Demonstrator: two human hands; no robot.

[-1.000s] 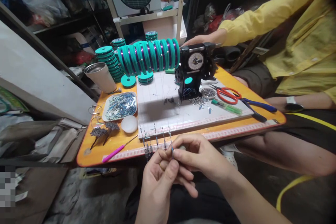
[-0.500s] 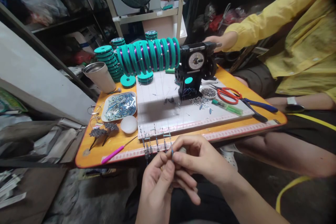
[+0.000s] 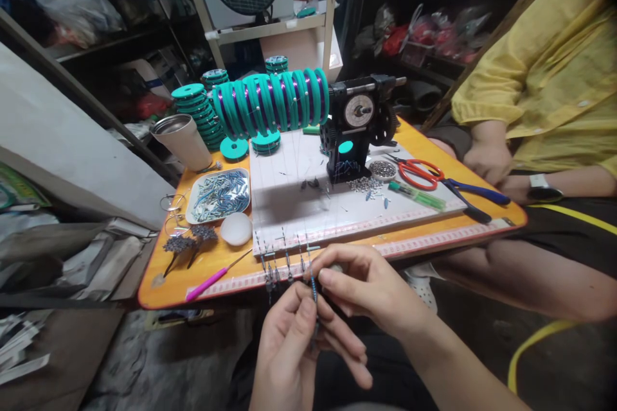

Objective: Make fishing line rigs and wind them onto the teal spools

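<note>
My left hand (image 3: 296, 334) pinches a thin strand of fishing line (image 3: 313, 289) with a blue, beaded-looking stretch, between thumb and forefinger. Its other fingers are loosely curled. Beside it, my right hand (image 3: 371, 289) has thumb and forefinger pressed together close to the same strand. A small pale bit shows at those fingertips; what they grip is too small to make out. Several more strands with small dark fittings (image 3: 288, 260) hang over the board's front edge to the left. Above, teal spools wound with purple line (image 3: 272, 99) sit in a row on a black winding machine (image 3: 354, 135).
On the orange table (image 3: 157, 263) are a tray (image 3: 222, 196) of blue pieces, a white dome (image 3: 236, 229), a pink-handled hook tool (image 3: 207, 284), a cup (image 3: 180, 141), red scissors (image 3: 421, 173) and blue pliers (image 3: 477, 192). A person in a yellow shirt (image 3: 540, 83) sits at right.
My right hand has shifted slightly away from the left, exposing more of the blue strand between them. The other person's arm has drawn back from the machine to their lap.
</note>
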